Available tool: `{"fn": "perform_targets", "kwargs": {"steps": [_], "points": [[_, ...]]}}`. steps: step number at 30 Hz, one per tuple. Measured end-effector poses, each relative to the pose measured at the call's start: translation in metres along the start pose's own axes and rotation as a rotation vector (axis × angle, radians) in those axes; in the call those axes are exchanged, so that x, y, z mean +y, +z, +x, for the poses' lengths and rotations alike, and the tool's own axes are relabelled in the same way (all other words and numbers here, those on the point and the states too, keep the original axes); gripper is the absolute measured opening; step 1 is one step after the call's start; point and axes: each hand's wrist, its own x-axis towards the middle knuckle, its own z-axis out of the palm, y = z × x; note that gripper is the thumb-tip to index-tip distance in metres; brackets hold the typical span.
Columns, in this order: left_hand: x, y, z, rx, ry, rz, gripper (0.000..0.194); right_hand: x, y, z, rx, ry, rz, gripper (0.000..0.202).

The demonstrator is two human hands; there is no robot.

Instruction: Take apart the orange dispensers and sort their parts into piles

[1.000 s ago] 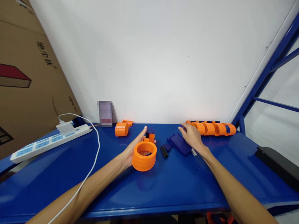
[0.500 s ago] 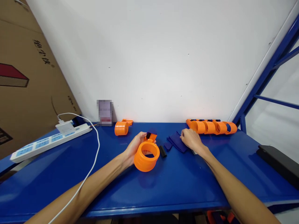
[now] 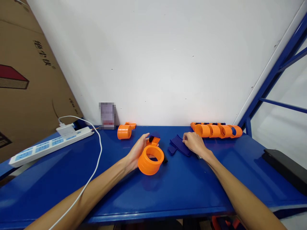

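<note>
My left hand (image 3: pixel 136 151) is closed around the upper bracket of an orange plastic ring-shaped part (image 3: pixel 149 166), whose round opening faces up and toward me. Dark blue and black pieces show at the top of that bracket. My right hand (image 3: pixel 194 142) has its fingers curled at the edge of flat dark blue pieces (image 3: pixel 179 145) lying on the table; whatever is between the fingertips is hidden. A small black tube (image 3: pixel 165 158) lies partly behind the orange part.
On the blue table (image 3: pixel 192 191), a row of orange rings (image 3: pixel 214 131) stands at the back right and another orange ring part (image 3: pixel 124 132) back left. A white power strip (image 3: pixel 51 145) with a cable (image 3: pixel 100 143) crossing my left forearm lies left. A black case (image 3: pixel 285 169) is right.
My right hand has shifted slightly left over the blue pieces. The orange part now covers more of the black tube; my left hand keeps its hold.
</note>
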Motion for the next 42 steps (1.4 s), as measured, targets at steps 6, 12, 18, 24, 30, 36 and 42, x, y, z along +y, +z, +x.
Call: {"fn": "perform_targets", "kwargs": {"steps": [6,12,18,24,30,36,42], "points": [[-0.002,-0.003,0.003,-0.014,-0.019,-0.006,0.028,0.001,-0.008,-0.001,0.001,0.006,0.026,0.019],[-0.002,-0.004,0.005,0.002,-0.005,0.002,0.026,0.001,-0.011,-0.003,-0.021,0.014,0.038,0.024],[-0.002,-0.002,0.004,0.009,-0.001,-0.003,0.027,-0.001,-0.007,-0.002,-0.017,0.022,0.007,0.026],[-0.002,0.005,-0.003,-0.003,-0.064,-0.074,0.029,-0.003,-0.011,-0.003,-0.027,0.010,0.002,0.019],[-0.011,0.005,-0.008,-0.028,0.136,0.077,0.016,-0.020,-0.022,-0.012,0.253,-0.134,0.256,0.020],[-0.023,0.005,-0.006,-0.148,0.362,0.306,0.040,-0.048,-0.008,-0.035,0.233,-0.504,0.545,0.044],[-0.032,0.003,-0.006,-0.186,0.379,0.377,0.031,-0.061,0.009,-0.043,0.289,-0.450,0.209,0.044]]}}
